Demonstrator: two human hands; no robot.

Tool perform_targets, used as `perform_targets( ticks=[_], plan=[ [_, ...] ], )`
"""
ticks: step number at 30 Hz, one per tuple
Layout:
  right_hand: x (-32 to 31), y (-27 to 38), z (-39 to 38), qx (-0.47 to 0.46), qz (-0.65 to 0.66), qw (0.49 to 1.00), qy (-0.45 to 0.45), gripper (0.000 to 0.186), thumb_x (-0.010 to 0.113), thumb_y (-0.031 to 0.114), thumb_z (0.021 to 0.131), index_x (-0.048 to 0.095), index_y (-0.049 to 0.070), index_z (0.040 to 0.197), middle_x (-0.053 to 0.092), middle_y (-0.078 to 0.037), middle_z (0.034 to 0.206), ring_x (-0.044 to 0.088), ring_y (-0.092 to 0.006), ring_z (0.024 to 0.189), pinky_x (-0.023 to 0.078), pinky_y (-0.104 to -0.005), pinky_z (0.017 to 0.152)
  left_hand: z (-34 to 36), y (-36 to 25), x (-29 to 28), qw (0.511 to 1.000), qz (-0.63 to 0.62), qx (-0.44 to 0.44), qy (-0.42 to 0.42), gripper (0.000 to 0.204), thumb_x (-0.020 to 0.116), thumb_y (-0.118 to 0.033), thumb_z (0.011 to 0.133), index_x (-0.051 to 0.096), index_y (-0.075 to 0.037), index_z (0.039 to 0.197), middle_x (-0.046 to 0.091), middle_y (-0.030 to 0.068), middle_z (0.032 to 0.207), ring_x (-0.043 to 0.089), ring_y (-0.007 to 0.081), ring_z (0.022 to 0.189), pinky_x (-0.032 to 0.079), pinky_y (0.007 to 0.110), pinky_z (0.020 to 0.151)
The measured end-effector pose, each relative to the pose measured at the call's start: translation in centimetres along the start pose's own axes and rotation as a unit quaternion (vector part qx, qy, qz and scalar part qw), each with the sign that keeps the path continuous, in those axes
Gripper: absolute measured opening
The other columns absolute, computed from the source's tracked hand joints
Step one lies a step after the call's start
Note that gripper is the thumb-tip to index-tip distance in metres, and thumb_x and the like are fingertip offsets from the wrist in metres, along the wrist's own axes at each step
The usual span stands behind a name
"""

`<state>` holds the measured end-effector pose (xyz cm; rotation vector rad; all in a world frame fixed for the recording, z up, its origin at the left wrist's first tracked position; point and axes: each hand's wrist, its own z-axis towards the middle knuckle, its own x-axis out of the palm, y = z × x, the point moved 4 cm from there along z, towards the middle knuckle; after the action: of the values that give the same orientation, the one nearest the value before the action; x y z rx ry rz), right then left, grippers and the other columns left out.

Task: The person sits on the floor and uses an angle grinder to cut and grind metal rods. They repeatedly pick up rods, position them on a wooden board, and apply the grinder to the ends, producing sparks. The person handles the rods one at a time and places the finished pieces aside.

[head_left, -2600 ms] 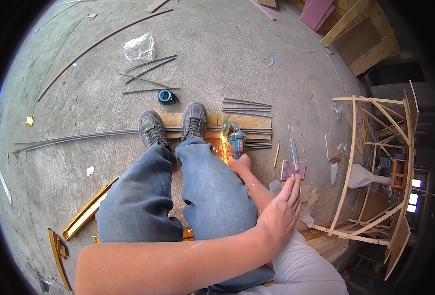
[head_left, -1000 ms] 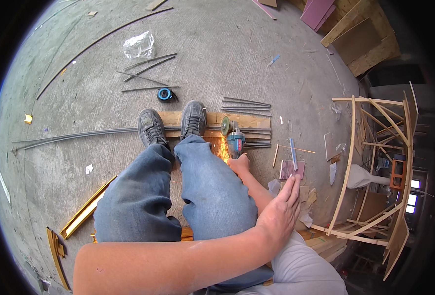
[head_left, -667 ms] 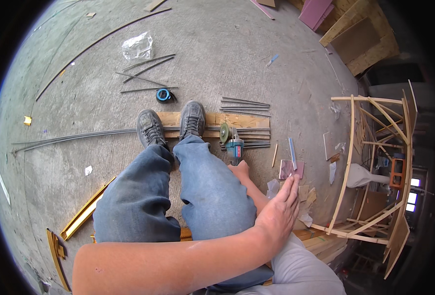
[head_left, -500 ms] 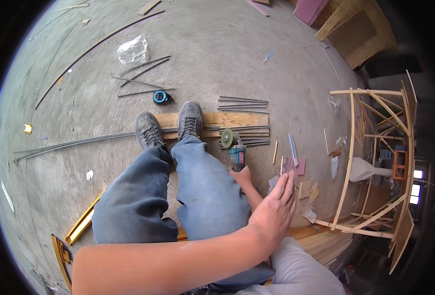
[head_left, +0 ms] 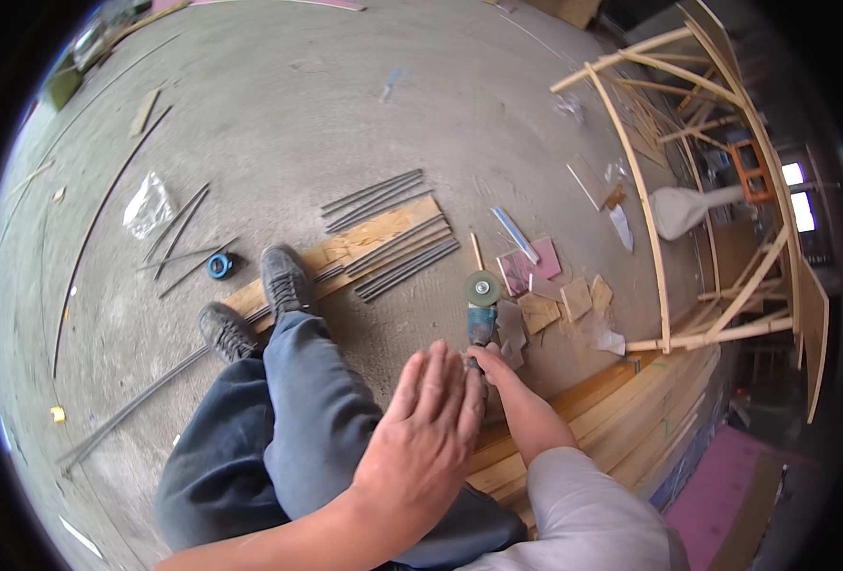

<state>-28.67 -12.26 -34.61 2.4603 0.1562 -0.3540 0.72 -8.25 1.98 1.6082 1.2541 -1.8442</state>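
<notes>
My right hand [head_left: 485, 361] is wrapped round the rear of a teal angle grinder [head_left: 481, 322], whose round green disc [head_left: 483, 287] points away from me. The grinder is low by the floor, beside some pieces of board. My left hand [head_left: 412, 466] hangs in front of my knees, its fingers stretched out and nothing in them. Left of the grinder, thin metal rods [head_left: 407, 270] lie in groups on and beside a wooden plank [head_left: 374, 234]. My shoe [head_left: 288, 281] rests on the plank, with long rods running out to the lower left.
A blue tape measure [head_left: 219, 265] and clear plastic [head_left: 150, 206] lie at the left. Pink and brown offcuts [head_left: 538, 311] and a blue-and-white strip [head_left: 515, 235] are right of the plank. Stacked lumber [head_left: 612, 419] lies by my right side; a wooden frame [head_left: 642, 200] stands beyond.
The view has turned to the right. The grinder has moved away from the rod ends to beside the offcuts, in my right hand. My left hand has swung left, still outstretched.
</notes>
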Motion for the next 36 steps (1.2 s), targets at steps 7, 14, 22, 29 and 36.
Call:
perform_targets(
  ticks=[7, 14, 22, 29, 36],
  plan=[
    [-4.9, -5.4, 5.1, 0.028, 0.075, 0.997, 0.019, 0.011, 0.064, 0.007, 0.075, 0.06, -0.003, 0.078, 0.063, -0.013, 0.069, 0.061, -0.0251, 0.058, 0.052, -0.0382, 0.057, 1.6, -0.7, 0.0, 0.998, -0.043, 0.007, 0.048, 0.081, 0.073, -0.037, 0.075, 0.043, 0.004, 0.139, 0.046, 0.0202, 0.143, 0.031, 0.0376, 0.142, 0.018, 0.05, 0.12],
    [-5.7, -7.4, 7.4, 0.064, 0.119, 0.991, 0.016, 0.017, 0.068, 0.013, 0.07, 0.063, 0.0, 0.079, 0.064, -0.013, 0.07, 0.062, -0.0238, 0.06, 0.049, -0.0383, 0.056, 2.3, -0.9, -0.3, 0.994, -0.077, -0.003, 0.071, 0.083, 0.076, -0.034, 0.074, 0.041, 0.003, 0.14, 0.046, 0.0199, 0.143, 0.03, 0.0384, 0.143, 0.018, 0.05, 0.119],
    [-12.1, -11.8, 9.8, 0.031, -0.027, 0.993, -0.106, 0.05, 0.071, 0.026, 0.07, 0.06, -0.002, 0.11, 0.067, -0.016, 0.1, 0.066, -0.0302, 0.092, 0.052, -0.0425, 0.078, 3.0, -1.8, -0.8, 0.994, -0.095, 0.029, 0.052, 0.082, 0.077, -0.031, 0.074, 0.041, 0.003, 0.14, 0.048, 0.0198, 0.14, 0.033, 0.0388, 0.141, 0.02, 0.05, 0.119],
    [-6.2, -7.1, 3.6, -0.057, -0.21, 0.944, -0.25, 0.05, 0.069, 0.029, 0.074, 0.06, 0.0, 0.114, 0.064, -0.022, 0.112, 0.061, -0.0362, 0.107, 0.049, -0.0438, 0.091, 1.9, -1.0, -1.1, 0.993, -0.082, 0.036, 0.073, 0.077, 0.075, -0.031, 0.076, 0.043, 0.003, 0.138, 0.053, 0.0203, 0.134, 0.042, 0.0378, 0.134, 0.027, 0.05, 0.115],
    [5.0, 0.2, -3.4, -0.239, -0.304, 0.905, -0.179, 0.046, 0.066, 0.02, 0.078, 0.057, 0.002, 0.119, 0.06, -0.02, 0.118, 0.056, -0.0385, 0.113, 0.046, -0.0444, 0.096, -2.1, 1.2, -3.6, 0.979, -0.061, 0.115, 0.158, 0.074, 0.069, -0.037, 0.078, 0.047, 0.001, 0.137, 0.046, 0.0158, 0.143, 0.039, 0.0305, 0.136, 0.026, 0.047, 0.117]
  ],
)
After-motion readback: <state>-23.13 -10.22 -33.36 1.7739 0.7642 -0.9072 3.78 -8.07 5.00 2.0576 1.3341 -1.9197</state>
